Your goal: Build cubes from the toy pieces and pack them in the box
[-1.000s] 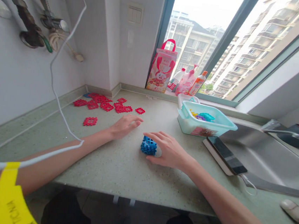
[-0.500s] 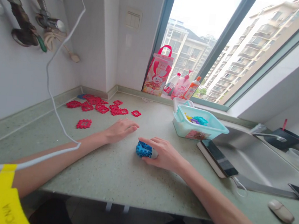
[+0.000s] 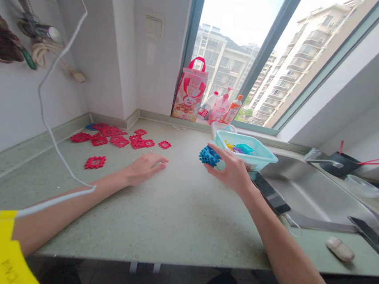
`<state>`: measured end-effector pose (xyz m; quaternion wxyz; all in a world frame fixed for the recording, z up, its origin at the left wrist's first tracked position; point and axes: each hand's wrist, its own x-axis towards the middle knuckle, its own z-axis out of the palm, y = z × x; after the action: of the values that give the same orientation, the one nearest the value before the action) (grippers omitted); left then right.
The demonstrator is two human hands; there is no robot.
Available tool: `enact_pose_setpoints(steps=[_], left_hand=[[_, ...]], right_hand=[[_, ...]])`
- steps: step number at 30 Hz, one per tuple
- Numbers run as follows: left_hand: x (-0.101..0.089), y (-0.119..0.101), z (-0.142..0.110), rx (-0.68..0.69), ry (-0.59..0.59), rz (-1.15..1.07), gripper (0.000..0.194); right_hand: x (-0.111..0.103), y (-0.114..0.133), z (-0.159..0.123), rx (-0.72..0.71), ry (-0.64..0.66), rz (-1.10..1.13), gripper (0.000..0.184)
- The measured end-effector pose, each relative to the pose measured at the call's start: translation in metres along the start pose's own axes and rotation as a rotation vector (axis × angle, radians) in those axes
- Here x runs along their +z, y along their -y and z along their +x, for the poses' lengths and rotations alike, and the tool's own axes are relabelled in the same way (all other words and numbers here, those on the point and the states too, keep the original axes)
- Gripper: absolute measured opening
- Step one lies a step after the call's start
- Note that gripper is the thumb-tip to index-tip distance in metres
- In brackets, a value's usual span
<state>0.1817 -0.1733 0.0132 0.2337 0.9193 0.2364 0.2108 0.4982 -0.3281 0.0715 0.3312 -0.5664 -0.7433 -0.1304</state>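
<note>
My right hand (image 3: pixel 231 172) is closed around a blue cube (image 3: pixel 209 155) built of interlocking plastic pieces and holds it in the air, just left of a pale green plastic tub (image 3: pixel 264 156). Coloured pieces lie inside the tub. My left hand (image 3: pixel 145 168) lies flat on the speckled countertop (image 3: pixel 176 212), fingers stretched out and holding nothing. Several red lattice pieces (image 3: pixel 119 139) are scattered at the back left, with one red piece (image 3: pixel 95 162) apart from them, nearer my left forearm.
A phone (image 3: pixel 268 192) lies beside the steel sink (image 3: pixel 321 199) on the right. A red gift bag (image 3: pixel 189 95) and bottles (image 3: pixel 224 107) stand on the window sill. A white cable (image 3: pixel 48 128) hangs down to my left arm. A pale oval object (image 3: pixel 340 248) lies at the front right.
My right hand has lifted the blue cube off the countertop and carried it up and right, next to the tub. My left hand has stayed flat on the counter.
</note>
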Motion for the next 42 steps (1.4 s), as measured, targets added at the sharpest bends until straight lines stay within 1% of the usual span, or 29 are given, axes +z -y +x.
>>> enact_pose_setpoints(steps=[3, 6, 8, 10, 13, 16, 20, 24, 27, 31, 34, 36, 38, 39, 40, 42], left_hand=[[0.000, 0.000, 0.000, -0.006, 0.003, 0.004, 0.064], [0.001, 0.000, 0.000, -0.001, 0.002, 0.017, 0.065], [0.001, 0.000, 0.000, 0.003, -0.001, 0.025, 0.065], [0.001, -0.001, -0.001, 0.004, -0.002, 0.029, 0.064], [0.001, -0.001, -0.001, 0.005, -0.003, 0.030, 0.063], [0.001, 0.000, -0.001, 0.007, 0.007, 0.029, 0.063], [0.002, 0.000, -0.001, 0.001, 0.012, 0.030, 0.063], [0.002, -0.001, -0.001, -0.001, 0.011, 0.040, 0.064], [0.002, 0.001, -0.001, 0.000, 0.016, 0.047, 0.065], [0.003, 0.004, 0.000, 0.012, 0.025, 0.059, 0.065], [0.003, 0.004, 0.000, 0.012, 0.022, 0.071, 0.063], [0.003, 0.002, 0.000, 0.016, 0.031, 0.076, 0.062], [0.003, 0.001, -0.001, 0.026, 0.046, 0.079, 0.061], [0.003, 0.000, -0.001, 0.032, 0.052, 0.080, 0.061], [0.003, 0.000, -0.001, 0.040, 0.055, 0.081, 0.060], [0.002, 0.000, -0.002, 0.058, 0.052, 0.089, 0.057]], right_hand=[[-0.019, -0.027, 0.004, 0.151, -0.116, -0.122, 0.063], [-0.040, -0.052, 0.004, 0.336, -0.211, -0.234, 0.068], [-0.053, -0.069, 0.001, 0.431, -0.258, -0.314, 0.071], [-0.064, -0.086, -0.003, 0.494, -0.279, -0.393, 0.072], [-0.074, -0.108, -0.012, 0.577, -0.253, -0.493, 0.073], [-0.077, -0.120, -0.019, 0.675, -0.202, -0.576, 0.073], [-0.078, -0.121, -0.022, 0.763, -0.139, -0.626, 0.076], [-0.080, -0.120, -0.022, 0.790, -0.106, -0.602, 0.081], [-0.084, -0.121, -0.023, 0.748, -0.152, -0.575, 0.080], [-0.084, -0.121, -0.022, 0.619, -0.312, -0.578, 0.067], [-0.073, -0.110, -0.014, 0.455, -0.400, -0.557, 0.055], [-0.056, -0.093, -0.008, 0.302, -0.401, -0.515, 0.047], [-0.033, -0.068, -0.004, 0.112, -0.341, -0.425, 0.040], [-0.020, -0.054, -0.003, 0.010, -0.283, -0.362, 0.037], [-0.005, -0.039, -0.004, -0.089, -0.204, -0.291, 0.034], [0.025, -0.011, -0.008, -0.247, 0.014, -0.140, 0.032]])
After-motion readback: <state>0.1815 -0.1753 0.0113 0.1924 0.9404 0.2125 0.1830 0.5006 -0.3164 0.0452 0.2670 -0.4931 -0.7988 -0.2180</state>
